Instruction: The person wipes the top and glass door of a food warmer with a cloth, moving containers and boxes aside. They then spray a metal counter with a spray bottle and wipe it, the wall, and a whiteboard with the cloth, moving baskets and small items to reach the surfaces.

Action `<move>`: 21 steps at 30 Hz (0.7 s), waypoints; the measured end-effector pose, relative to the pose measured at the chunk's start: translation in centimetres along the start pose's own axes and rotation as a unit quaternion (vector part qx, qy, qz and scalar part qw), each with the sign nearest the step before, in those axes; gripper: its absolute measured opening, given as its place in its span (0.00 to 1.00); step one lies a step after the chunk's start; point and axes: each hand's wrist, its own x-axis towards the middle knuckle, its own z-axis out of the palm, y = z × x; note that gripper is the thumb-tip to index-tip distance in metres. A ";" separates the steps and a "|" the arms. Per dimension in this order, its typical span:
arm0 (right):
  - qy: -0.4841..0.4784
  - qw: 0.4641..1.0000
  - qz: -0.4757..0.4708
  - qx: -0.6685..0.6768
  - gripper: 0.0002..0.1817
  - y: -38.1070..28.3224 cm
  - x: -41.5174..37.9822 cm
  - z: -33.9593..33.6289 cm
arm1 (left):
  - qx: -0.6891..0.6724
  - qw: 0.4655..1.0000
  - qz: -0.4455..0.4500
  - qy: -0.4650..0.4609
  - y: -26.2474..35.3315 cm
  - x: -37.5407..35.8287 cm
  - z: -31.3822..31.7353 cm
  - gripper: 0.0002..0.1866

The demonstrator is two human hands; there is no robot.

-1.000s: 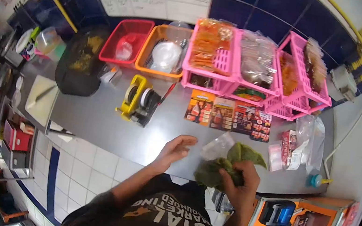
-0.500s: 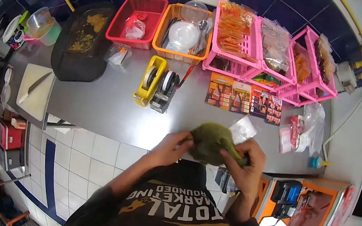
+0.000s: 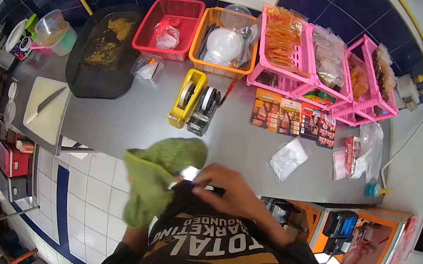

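A green cloth [image 3: 165, 163] drapes over my left hand, hiding nearly all its fingers; the cloth hangs down towards the wrist and its upper part reaches over the counter edge. The left hand appears closed on it. To the right, in front of the dark apron, my right hand [image 3: 227, 189] has its fingers curled together in a pinch. A small bright white patch shows between that hand and the cloth; what the fingertips hold, if anything, cannot be made out. Beyond the right hand lies a clear plastic packet [image 3: 289, 159] with white contents.
Yellow and black tape dispensers [image 3: 194, 101] stand mid-counter. Behind are a red basket [image 3: 144, 30], an orange basket [image 3: 196, 55] and pink baskets [image 3: 264, 79] of packets. A knife [image 3: 50, 103] rests on a white cutting board [image 3: 52, 126] at left, near a black tray [image 3: 80, 70].
The green cloth has moved left from between both hands and opened out over my left hand. My right hand has let go of it and moved left, in front of the apron.
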 end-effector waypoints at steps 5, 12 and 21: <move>0.092 0.973 0.141 -0.159 0.12 5.3 -1.6 -2.5 | 0.123 0.987 0.073 0.069 4.6 0.9 -3.0 0.29; 0.001 0.891 0.301 -0.340 0.24 13.4 -5.7 -0.9 | 0.436 0.874 0.119 0.177 1.0 7.5 -9.0 0.18; 0.040 0.842 0.302 -0.445 0.32 17.3 -7.1 4.1 | 0.734 0.614 0.240 0.164 -7.8 10.6 -9.3 0.27</move>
